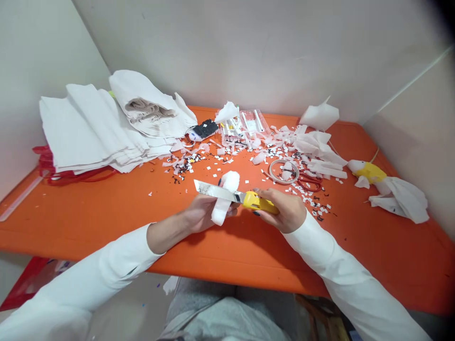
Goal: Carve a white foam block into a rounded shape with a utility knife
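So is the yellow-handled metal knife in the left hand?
No, the right hand grips the yellow-handled metal knife; the left hand holds a white foam-like piece.

A: Illumination?
B: Bright and even overall. The source is out of view; soft shadows on the orange table [117, 215] beneath the left hand [202, 213] and right hand [284, 208] indicate light from above.
A: Reflections?
B: A faint warm tint low on the back wall [249, 52]. No harsh glare; the paper stack [81, 128] is very pale, its folds readable.
A: Darker zones?
B: Upper right corner blackened; the table's right end dimmer.
A: Distortion?
B: Wide-angle stretching, notably in the sleeves [355, 270] near the lower edges.
A: Sharpness?
B: Acceptable centrally; small scraps [273, 151] soft in detail.
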Motion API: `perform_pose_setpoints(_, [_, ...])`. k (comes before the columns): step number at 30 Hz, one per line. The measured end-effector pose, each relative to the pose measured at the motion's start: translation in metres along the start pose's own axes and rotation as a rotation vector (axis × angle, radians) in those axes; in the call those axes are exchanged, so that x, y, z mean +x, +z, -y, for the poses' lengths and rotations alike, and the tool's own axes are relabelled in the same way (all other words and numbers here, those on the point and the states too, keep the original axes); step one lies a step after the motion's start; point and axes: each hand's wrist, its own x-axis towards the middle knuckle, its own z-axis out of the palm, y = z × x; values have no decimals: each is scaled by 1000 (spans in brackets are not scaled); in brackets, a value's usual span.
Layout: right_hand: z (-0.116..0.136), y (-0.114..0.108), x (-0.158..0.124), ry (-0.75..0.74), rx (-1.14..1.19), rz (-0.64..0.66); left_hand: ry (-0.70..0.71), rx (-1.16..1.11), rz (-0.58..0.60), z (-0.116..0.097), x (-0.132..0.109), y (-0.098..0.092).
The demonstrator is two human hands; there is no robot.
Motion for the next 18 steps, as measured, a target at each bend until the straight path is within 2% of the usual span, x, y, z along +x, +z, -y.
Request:
perform_pose_setpoints(4, [-2, -2, -1, -5, -20, 22, 51, 84, 29, -1, -2, 2])
perform_pose_setpoints(12, [-2, -1, 1, 4, 21, -12, 115, 63, 48, -5, -3, 16])
perform_pose_setpoints(18, [-3, 0, 1, 27, 26, -10, 82, 65, 36, -6, -5, 16])
